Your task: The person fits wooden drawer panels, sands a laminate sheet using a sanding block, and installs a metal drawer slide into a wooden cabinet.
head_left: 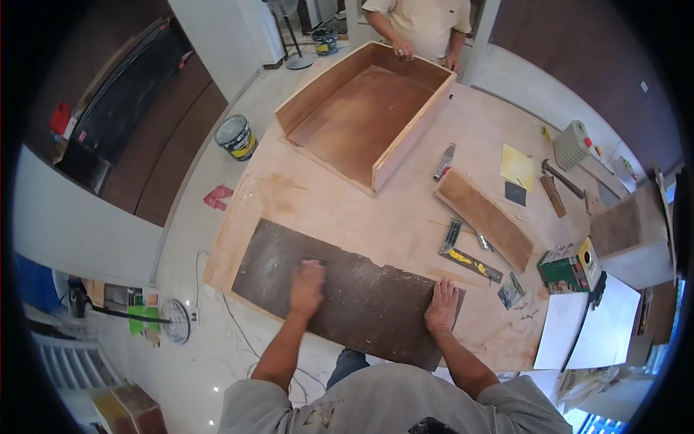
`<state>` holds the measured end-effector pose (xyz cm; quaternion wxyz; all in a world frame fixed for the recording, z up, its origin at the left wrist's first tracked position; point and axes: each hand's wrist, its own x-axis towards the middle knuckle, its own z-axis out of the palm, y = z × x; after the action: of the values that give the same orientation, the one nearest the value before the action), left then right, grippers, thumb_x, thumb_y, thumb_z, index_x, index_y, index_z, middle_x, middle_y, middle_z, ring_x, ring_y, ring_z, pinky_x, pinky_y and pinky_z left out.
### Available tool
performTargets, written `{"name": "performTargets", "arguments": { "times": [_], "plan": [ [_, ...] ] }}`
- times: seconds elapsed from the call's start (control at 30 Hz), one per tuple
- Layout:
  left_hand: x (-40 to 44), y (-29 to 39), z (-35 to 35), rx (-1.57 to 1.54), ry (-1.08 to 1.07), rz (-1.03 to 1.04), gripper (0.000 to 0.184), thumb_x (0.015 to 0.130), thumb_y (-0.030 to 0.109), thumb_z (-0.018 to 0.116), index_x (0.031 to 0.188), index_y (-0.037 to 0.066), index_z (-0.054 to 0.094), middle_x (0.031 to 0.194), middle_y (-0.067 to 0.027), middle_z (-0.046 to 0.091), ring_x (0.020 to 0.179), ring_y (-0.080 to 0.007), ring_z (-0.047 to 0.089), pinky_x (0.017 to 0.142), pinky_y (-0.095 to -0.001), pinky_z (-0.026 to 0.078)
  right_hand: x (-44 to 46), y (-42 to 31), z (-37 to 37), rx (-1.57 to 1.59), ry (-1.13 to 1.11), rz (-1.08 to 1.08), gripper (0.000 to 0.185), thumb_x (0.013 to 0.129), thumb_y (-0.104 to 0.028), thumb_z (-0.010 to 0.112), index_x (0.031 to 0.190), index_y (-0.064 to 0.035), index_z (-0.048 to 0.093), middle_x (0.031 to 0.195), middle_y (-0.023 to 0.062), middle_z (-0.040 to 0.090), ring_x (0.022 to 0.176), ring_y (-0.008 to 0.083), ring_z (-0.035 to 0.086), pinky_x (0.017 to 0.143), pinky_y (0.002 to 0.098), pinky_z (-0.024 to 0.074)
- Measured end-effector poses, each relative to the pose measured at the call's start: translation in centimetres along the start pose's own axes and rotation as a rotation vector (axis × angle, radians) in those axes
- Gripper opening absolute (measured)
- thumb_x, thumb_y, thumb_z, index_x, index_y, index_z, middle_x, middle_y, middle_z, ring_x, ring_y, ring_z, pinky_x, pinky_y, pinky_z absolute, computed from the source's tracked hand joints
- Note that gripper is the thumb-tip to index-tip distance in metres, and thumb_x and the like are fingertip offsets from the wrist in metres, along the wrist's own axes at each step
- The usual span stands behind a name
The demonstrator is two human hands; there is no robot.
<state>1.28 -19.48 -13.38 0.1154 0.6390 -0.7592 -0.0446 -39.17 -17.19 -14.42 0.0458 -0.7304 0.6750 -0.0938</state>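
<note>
A dark brown board, scuffed and specked with pale marks, lies flat along the near side of the worktable. On its left half is my left hand, blurred by motion, with fingers closed and pressed down. A thin dark edge shows at those fingertips, but I cannot make out what it is. My right hand rests with fingers stretched out on the board's right end. Beyond the board sits an open-topped wooden drawer box. Another person's hand touches its far edge.
Right of the board lie a try square, a curved wooden piece and a hammer. A green box and a plastic jug stand farther right. A paint bucket is on the floor, with a cable trailing nearby.
</note>
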Motion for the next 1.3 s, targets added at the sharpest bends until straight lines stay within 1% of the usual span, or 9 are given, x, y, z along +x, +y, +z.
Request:
{"name": "performTargets", "arguments": {
  "times": [0.1,0.4,0.67,0.73,0.87,0.97,1.07,1.13,1.3],
  "plan": [
    [-0.7,-6.7,4.9,0.195,0.286,-0.483,0.04,0.088,0.013,0.058,0.127,0.004,0.059,0.142,-0.0197,0.053,0.139,-0.0385,0.041,0.112,-0.0544,0.032,0.0,0.7,1.0,0.039,0.064,-0.029,0.057,0.081,-0.005,0.056,0.137,0.0067,0.049,0.152,0.0262,0.04,0.145,0.0434,0.031,0.121,0.0569,0.0201],
    [0.1,17.7,5.4,-0.287,0.072,0.541,0.038,0.086,0.014,0.056,0.124,0.009,0.058,0.138,-0.0138,0.054,0.133,-0.035,0.046,0.113,-0.0559,0.031,-0.1,0.6,1.2,-0.053,0.037,-0.019,0.056,0.087,-0.011,0.059,0.141,0.0017,0.048,0.153,0.0215,0.042,0.145,0.0395,0.033,0.12,0.0543,0.0233],
    [1.7,-9.0,0.8,0.041,0.051,-0.341,0.046,0.086,0.007,0.055,0.131,0.003,0.057,0.141,-0.0213,0.054,0.133,-0.0416,0.047,0.115,-0.054,0.031,-0.2,0.4,0.9,-0.06,0.031,-0.009,0.055,0.088,-0.013,0.057,0.142,0.0002,0.049,0.155,0.0193,0.041,0.146,0.0381,0.034,0.121,0.0533,0.0232],
    [-0.7,-4.6,6.3,0.28,0.353,-0.267,0.046,0.087,0.008,0.056,0.132,0.002,0.056,0.143,-0.0235,0.051,0.133,-0.044,0.045,0.116,-0.0571,0.028,0.2,0.2,0.9,-0.064,0.026,-0.001,0.055,0.089,-0.012,0.057,0.142,-0.0006,0.049,0.155,0.0193,0.041,0.146,0.0377,0.033,0.121,0.053,0.0231],
    [-6.7,17.5,1.6,-0.218,-0.266,0.39,0.033,0.089,0.019,0.057,0.119,0.006,0.058,0.141,-0.0173,0.052,0.139,-0.0355,0.043,0.115,-0.0614,0.028,0.0,0.3,1.3,-0.105,0.021,-0.002,0.054,0.09,-0.011,0.055,0.142,-0.0015,0.049,0.155,0.0195,0.04,0.147,0.0369,0.032,0.121,0.0521,0.0233],
    [-7.8,11.6,2.7,-0.283,-0.35,0.501,0.042,0.085,0.02,0.061,0.126,0.009,0.059,0.143,-0.0163,0.051,0.137,-0.0377,0.045,0.117,-0.0564,0.029,0.0,0.5,2.0,-0.096,0.075,-0.031,0.049,0.092,-0.009,0.053,0.141,-0.0011,0.05,0.154,0.0201,0.041,0.146,0.0376,0.034,0.12,0.0512,0.0245],
    [-6.6,-5.7,-0.1,0.04,0.007,0.179,0.045,0.082,0.011,0.061,0.127,0.01,0.06,0.142,-0.0126,0.055,0.138,-0.0331,0.046,0.115,-0.0506,0.035,-0.2,0.5,1.8,-0.09,0.083,-0.044,0.049,0.092,-0.008,0.053,0.141,-0.0005,0.05,0.155,0.0198,0.041,0.146,0.0378,0.033,0.12,0.0514,0.0248],
    [-5.1,-15.3,-3.9,-0.016,0.054,-0.318,0.016,0.072,0.004,0.065,0.088,0.006,0.063,0.093,-0.0162,0.062,0.094,-0.0395,0.06,0.078,-0.049,0.047,-0.2,0.3,1.7,-0.099,0.078,-0.047,0.05,0.092,-0.007,0.052,0.141,-0.0006,0.05,0.155,0.0196,0.041,0.146,0.0376,0.033,0.12,0.0514,0.0248],
    [-7.3,-9.1,2.8,0.254,0.333,-0.379,0.035,0.088,0.013,0.057,0.119,-0.002,0.062,0.132,-0.0207,0.059,0.129,-0.0368,0.051,0.105,-0.051,0.04,-0.5,0.2,1.9,-0.085,0.084,-0.053,0.052,0.092,-0.006,0.05,0.144,-0.0014,0.048,0.156,0.0181,0.041,0.148,0.0369,0.032,0.12,0.0515,0.0247]
  ]
}}
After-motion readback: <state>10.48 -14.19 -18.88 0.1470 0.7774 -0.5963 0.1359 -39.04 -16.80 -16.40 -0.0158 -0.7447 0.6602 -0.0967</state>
